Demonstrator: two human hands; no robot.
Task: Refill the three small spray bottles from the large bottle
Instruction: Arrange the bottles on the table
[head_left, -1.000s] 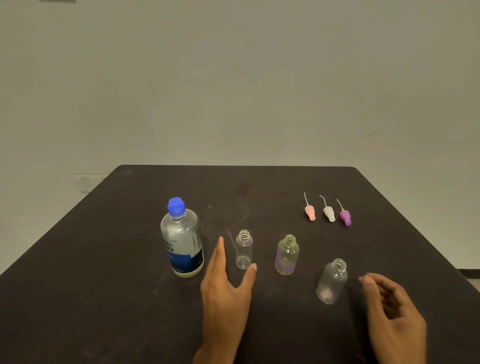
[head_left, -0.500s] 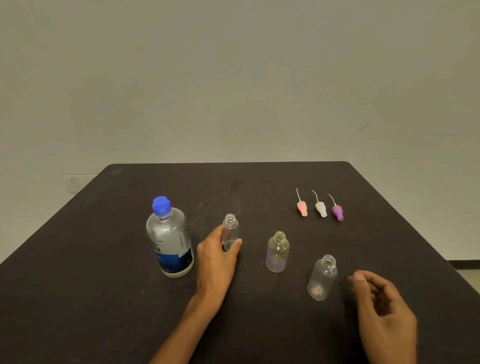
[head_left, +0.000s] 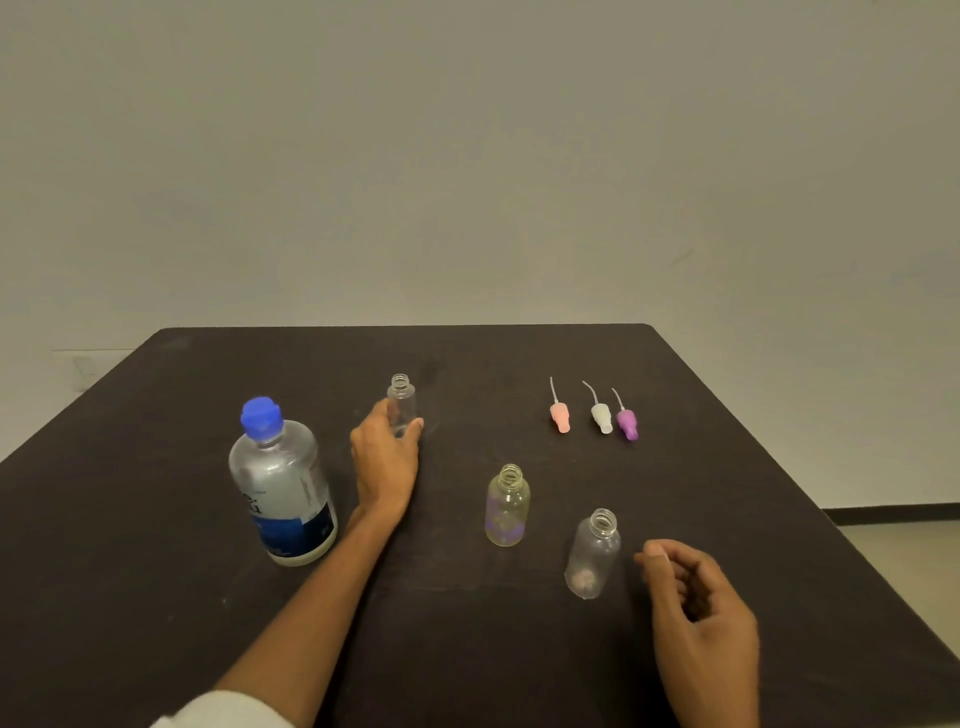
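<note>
The large bottle (head_left: 283, 488) with a blue cap stands capped at the left of the dark table (head_left: 156, 597). My left hand (head_left: 385, 457) grips a clear small bottle (head_left: 401, 402), uncapped and upright, toward the table's far side. A second small bottle (head_left: 507, 506), yellowish with a purple tint, stands open in the middle. The third small bottle (head_left: 593, 553) stands open to its right. My right hand (head_left: 698, 608) hovers just right of that bottle, fingers loosely curled, holding nothing.
Three spray tops lie in a row at the right rear: pink (head_left: 560, 415), white (head_left: 601, 415) and purple (head_left: 627, 422), each with a thin tube. The table's far edge meets a plain wall; its right edge drops to the floor.
My left hand closed on the leftmost small bottle and moved it away from me, toward the table's far side. My right hand stayed beside the right bottle.
</note>
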